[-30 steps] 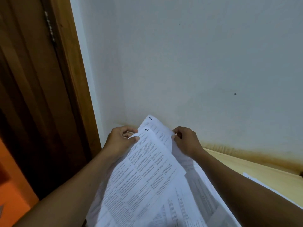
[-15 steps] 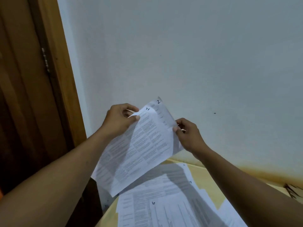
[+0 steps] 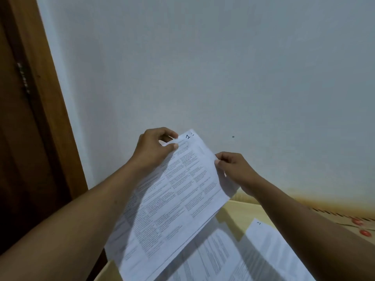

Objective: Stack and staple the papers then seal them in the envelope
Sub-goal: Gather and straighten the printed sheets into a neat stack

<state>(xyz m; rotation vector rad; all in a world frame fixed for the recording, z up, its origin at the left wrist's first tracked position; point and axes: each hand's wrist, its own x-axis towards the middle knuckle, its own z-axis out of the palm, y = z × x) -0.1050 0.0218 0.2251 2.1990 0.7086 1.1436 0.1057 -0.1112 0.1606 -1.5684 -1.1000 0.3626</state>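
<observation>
Two printed sheets (image 3: 174, 201), the front one marked "1" at its top corner, are held up in the air in front of the wall. My left hand (image 3: 154, 149) pinches their top left edge between thumb and fingers. At the right edge, my right hand (image 3: 233, 167) pinches the sheets, with the back sheet almost lined up behind the front one. More printed papers (image 3: 223, 258) lie spread on the pale wooden table (image 3: 243, 213) below. No envelope or stapler is in view.
A plain grey wall (image 3: 223, 67) fills the background, stained brown where it meets the table. On the left stands a wooden door frame (image 3: 40, 98). Two small red objects (image 3: 361, 227) lie at the table's far right.
The held sheets have come together: sheet "2", which stuck out above sheet "1", is now nearly hidden behind it. Both hands keep their pinch.
</observation>
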